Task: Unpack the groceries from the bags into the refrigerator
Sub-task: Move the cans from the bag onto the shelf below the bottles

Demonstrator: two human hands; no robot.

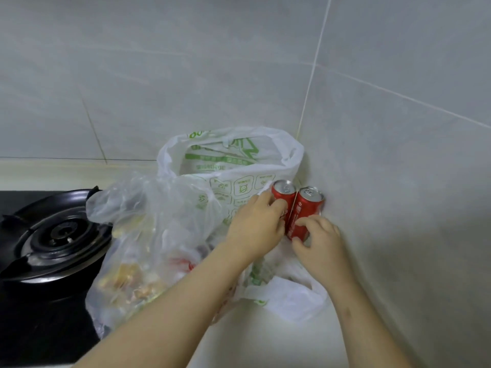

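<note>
Two bare forearms are extended from the lower edge toward the tiled corner. The left hand [255,227] is shown with its fingers curled round the left red can [283,191]; the right hand [320,245] is shown with fingers and thumb clasped on the right red can [305,208]. Both cans are held upright, touching side by side, just beside the white printed bag [231,166]. A clear bag [148,235] of groceries is seen on the desk [265,346] next to the gas burner [61,235].

Home kitchen: gas burner [62,232], tiled wall [186,75], countertop [292,346].
</note>
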